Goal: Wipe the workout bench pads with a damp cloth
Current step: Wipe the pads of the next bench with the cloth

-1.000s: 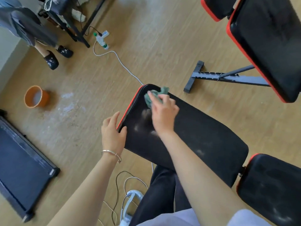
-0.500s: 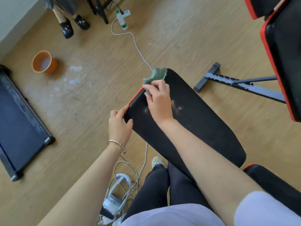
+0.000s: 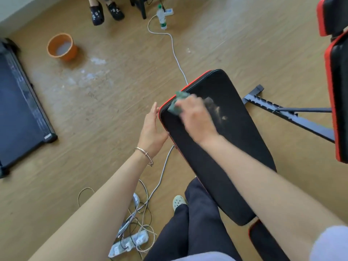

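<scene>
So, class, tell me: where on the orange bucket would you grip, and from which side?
Grip the bucket by opposite sides of its rim, coming from above. It stands upright on the floor, mouth up, with liquid inside and no handle visible, so lift it level.

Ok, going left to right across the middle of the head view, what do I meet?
Dark flat treadmill → left hand → crumpled green cloth → right hand gripping it → black metal bench frame → second black pad with red edging.
</scene>
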